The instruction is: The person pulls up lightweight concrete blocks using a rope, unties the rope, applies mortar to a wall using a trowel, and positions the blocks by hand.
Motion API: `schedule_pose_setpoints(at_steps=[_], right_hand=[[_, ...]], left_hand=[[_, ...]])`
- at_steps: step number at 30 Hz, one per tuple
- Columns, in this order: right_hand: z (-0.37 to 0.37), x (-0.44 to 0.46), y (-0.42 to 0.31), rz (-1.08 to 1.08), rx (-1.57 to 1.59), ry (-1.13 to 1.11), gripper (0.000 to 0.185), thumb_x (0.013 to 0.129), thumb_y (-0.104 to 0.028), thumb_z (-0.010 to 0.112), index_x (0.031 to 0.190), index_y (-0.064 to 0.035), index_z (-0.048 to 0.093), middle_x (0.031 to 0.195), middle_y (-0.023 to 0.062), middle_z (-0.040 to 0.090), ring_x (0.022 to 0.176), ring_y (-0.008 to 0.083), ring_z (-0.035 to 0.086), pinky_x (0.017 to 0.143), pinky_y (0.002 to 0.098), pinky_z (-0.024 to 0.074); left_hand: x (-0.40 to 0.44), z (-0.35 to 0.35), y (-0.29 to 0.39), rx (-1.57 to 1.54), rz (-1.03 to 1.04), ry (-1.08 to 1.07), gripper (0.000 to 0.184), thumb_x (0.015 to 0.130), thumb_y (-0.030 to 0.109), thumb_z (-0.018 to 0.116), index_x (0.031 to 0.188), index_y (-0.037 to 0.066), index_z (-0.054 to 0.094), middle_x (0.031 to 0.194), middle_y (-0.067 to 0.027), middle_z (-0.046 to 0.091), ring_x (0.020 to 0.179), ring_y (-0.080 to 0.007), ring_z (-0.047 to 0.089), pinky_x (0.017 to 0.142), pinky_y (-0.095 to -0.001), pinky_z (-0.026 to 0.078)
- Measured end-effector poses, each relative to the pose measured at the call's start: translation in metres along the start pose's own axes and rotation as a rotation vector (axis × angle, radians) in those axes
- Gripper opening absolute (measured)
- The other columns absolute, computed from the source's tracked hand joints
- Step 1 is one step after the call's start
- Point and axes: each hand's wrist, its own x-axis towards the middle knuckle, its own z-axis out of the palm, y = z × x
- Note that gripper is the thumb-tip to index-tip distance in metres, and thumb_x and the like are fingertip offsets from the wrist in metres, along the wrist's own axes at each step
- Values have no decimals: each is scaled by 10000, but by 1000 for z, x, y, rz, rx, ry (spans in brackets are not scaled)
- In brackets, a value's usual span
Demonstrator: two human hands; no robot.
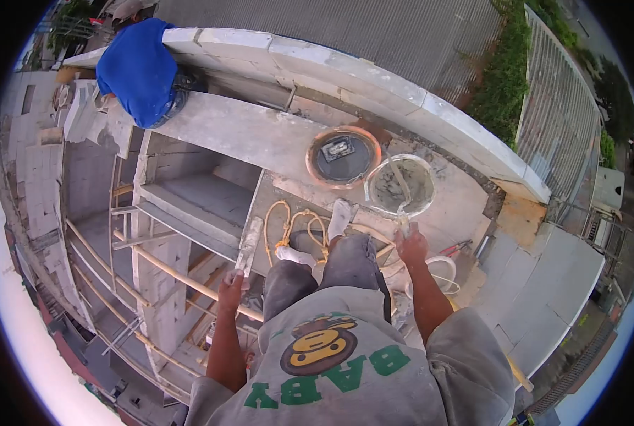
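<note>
My left hand (230, 290) is closed around the lower end of a pale, flat strip (249, 245), which points away from me beside the edge of an opening. My right hand (410, 246) grips a mortar-smeared long-handled tool (402, 186), whose far part reaches over the pale bucket (430, 186). Grey material lies in that bucket, and the tool's tip is hard to make out. Touching it on the left is an orange-rimmed tub (315, 139) of dark grey mix, with a small rectangular object (338, 148) in it. Yellow rope (286, 221) lies coiled by my feet.
A co-worker in a blue shirt (138, 71) crouches at the far left by the block wall (345, 72). Deep openings with bamboo poles (182, 280) drop away on my left. Red-handled pliers (456, 248) and a white pail (441, 271) are at my right.
</note>
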Motion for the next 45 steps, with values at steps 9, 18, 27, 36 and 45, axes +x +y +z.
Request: schedule_pose_setpoints(at_steps=[9,18,27,36,45], right_hand=[[-14,-23,-89,-453,-143,70,392,649,-215,668,948,-32,493,799,232,586,814,447,577,743,518,462],[37,-67,-173,-270,314,-329,267,750,-213,681,892,-18,566,573,34,472,378,112,462,298,277,356],[57,-115,-242,-633,357,-242,208,728,-181,661,804,-3,584,602,62,544,477,161,530,463,320,416],[94,-71,-286,-512,-165,-351,296,699,-188,666,838,63,592,608,156,588,446,252,586,454,388,463],[91,-42,-371,-253,-494,-540,317,738,-238,706,910,16,623,643,128,575,496,249,583,461,394,475]], left_hand=[[7,-34,-159,-161,-51,101,370,865,348,620,1016,10,629,789,-74,658,663,-159,642,616,-281,496],[-35,-83,-227,-579,37,309,286,901,267,605,1021,7,599,825,-60,641,669,-122,609,622,-253,488],[-88,-109,-393,-604,-368,484,337,863,316,634,897,-19,638,671,-65,623,561,-153,609,543,-282,510],[-47,-136,-310,-876,-166,449,343,864,330,646,946,-2,621,769,-78,642,647,-154,631,552,-283,502],[3,-216,-288,-757,-326,590,352,886,282,613,998,-51,614,810,-92,649,679,-155,638,618,-276,518]])
